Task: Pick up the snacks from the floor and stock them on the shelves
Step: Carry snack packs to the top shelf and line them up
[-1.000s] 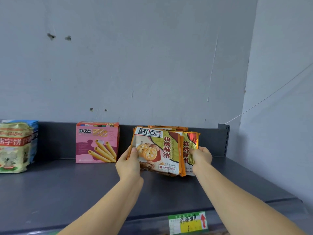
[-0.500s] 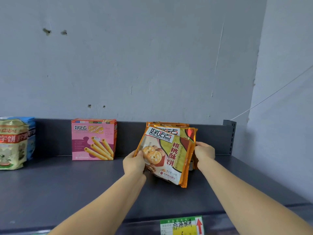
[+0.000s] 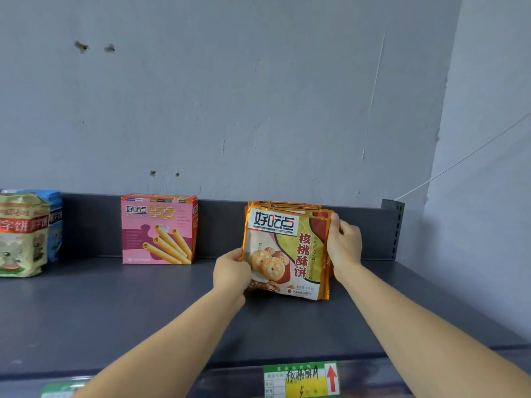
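In the centre of the frame, several orange cookie packets (image 3: 287,254) stand upright on the dark shelf (image 3: 143,305), just in front of its low back rail. The left hand (image 3: 231,270) grips their lower left edge, fingers curled round it. The right hand (image 3: 344,242) clasps the upper right edges, fingers wrapped behind. Pressing from both sides probably squares the floppy packets, faces forward, above the price label (image 3: 301,380) at the bottom. A pink box (image 3: 159,228) and a green bag (image 3: 23,234) stand further left.
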